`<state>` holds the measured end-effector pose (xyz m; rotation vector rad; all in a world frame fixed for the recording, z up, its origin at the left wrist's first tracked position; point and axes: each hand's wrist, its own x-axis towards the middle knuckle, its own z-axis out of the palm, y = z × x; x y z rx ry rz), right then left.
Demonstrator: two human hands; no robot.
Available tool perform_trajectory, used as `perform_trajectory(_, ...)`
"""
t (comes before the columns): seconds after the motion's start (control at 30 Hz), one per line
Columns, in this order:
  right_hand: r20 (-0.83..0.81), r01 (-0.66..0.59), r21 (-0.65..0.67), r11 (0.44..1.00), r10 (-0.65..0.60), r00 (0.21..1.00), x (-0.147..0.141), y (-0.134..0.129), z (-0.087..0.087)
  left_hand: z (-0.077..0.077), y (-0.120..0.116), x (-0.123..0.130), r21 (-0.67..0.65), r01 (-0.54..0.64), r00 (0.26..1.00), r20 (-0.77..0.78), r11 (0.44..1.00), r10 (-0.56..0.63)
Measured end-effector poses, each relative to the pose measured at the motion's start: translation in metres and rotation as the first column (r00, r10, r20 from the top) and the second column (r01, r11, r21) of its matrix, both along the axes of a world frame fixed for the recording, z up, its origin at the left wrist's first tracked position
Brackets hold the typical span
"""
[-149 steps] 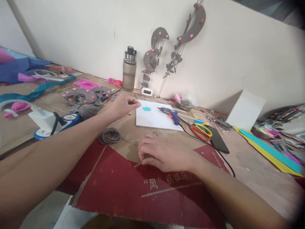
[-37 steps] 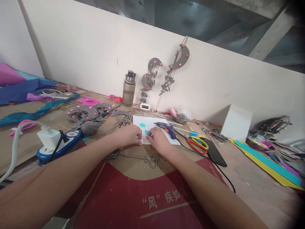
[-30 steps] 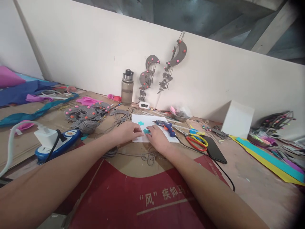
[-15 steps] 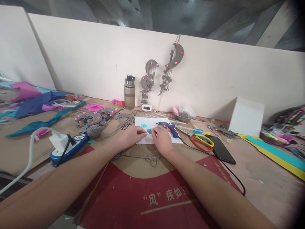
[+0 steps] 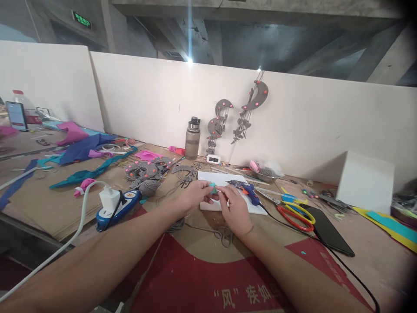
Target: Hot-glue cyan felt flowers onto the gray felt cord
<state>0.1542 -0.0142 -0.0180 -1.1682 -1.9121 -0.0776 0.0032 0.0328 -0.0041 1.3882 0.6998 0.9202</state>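
One teal cutout [image 5: 213,188] is pinched in the left hand [image 5: 196,194].
Right hand [image 5: 236,209] half-curls, probably at its edge; grip lightly.

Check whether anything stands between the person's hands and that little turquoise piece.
Nothing visible does: the left hand pinches the turquoise piece, the right hand is close beside it, and the glue gun lies off right.

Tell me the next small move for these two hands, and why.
I'd probably ease the right hand slightly back from the dark-blue plastic glue gun. Its nozzle points left, close behind that hand's fingers, and its heat can't be judged. The left hand pinches the small, thin teal piece above the white rectangular board, so the piece should stay supported.
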Motion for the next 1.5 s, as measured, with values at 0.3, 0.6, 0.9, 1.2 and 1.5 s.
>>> perform_trajectory(0.3, -0.287, 0.021, -0.08, 0.997, -0.043, 0.957, 0.003, 0.007, -0.003, 0.008, -0.005, -0.001, 0.126, 0.042, 0.972, -0.235, 0.991, -0.012)
perform_trajectory(0.6, -0.264, -0.029, -0.085, 0.996, 0.006, 0.965, 0.002, 0.006, 0.001, 0.009, -0.007, -0.003, 0.159, 0.04, 0.968, -0.251, 0.986, 0.001)
perform_trajectory(0.9, -0.339, -0.068, -0.069, 0.995, 0.041, 0.94, 0.006, 0.008, -0.002, 0.002, -0.006, -0.003, 0.124, 0.007, 0.954, -0.298, 0.992, 0.031)
perform_trajectory(1.2, -0.326, -0.073, -0.124, 0.99, 0.029, 0.945, 0.016, 0.004, 0.03, 0.0, -0.001, -0.004, 0.062, -0.108, 0.972, -0.205, 0.992, 0.119)
perform_trajectory(1.5, 0.103, -0.212, -0.354, 0.911, 0.264, 0.959, 0.035, -0.035, 0.036, 0.002, 0.002, -0.003, 0.018, -0.159, 0.972, -0.175, 0.987, 0.16)
